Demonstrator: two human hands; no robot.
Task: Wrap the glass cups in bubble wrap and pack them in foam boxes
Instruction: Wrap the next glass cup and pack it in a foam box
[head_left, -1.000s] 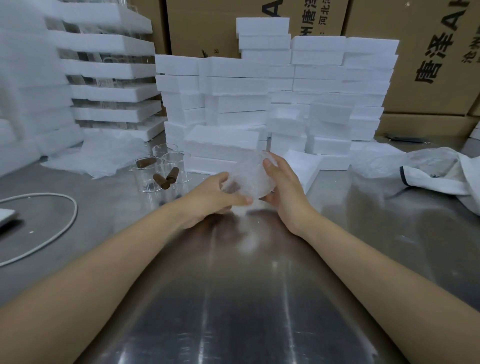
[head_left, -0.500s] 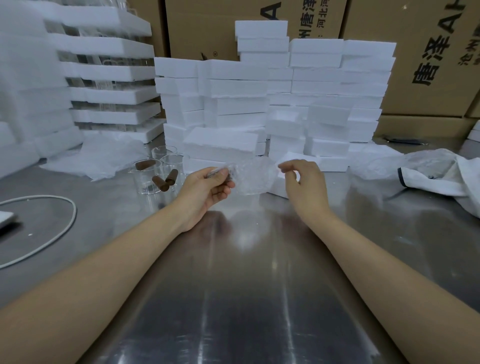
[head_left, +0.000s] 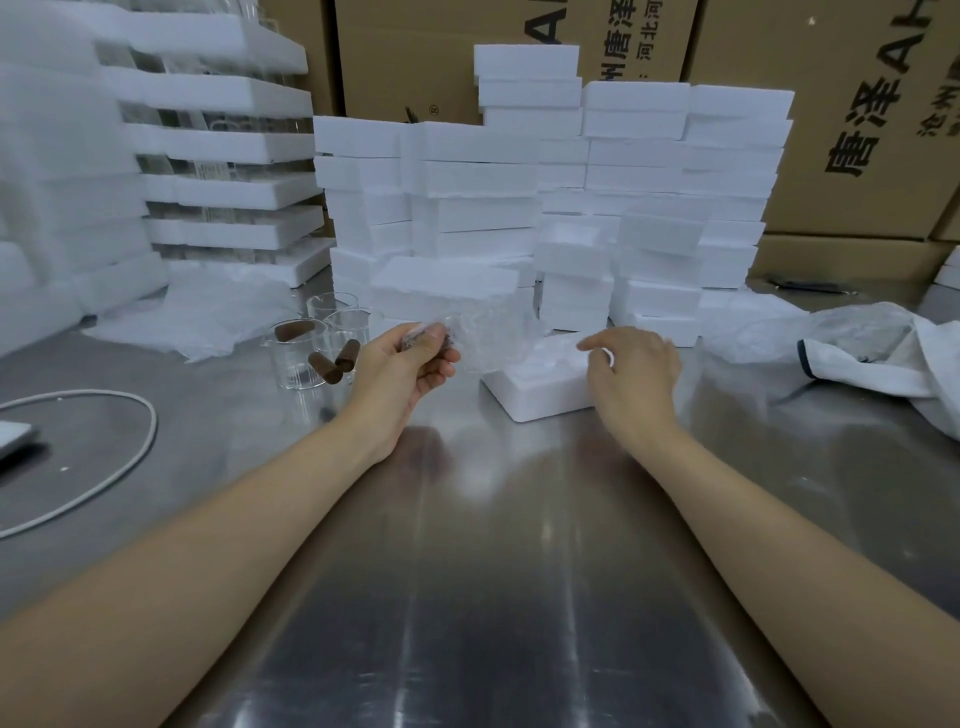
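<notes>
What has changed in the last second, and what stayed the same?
The right hand let go of the bubble-wrapped cup and moved right onto the loose foam box; whether it grips it is unclear. The left hand still holds the cup. The bare glass cups and foam stacks stayed put.

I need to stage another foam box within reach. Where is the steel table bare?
Bare: the wide stretch of table between the forearms, nearer than the foam box; also the strip between right hand and white cloth. Crowded: glass cups beside the left hand, foam stacks behind.
</notes>
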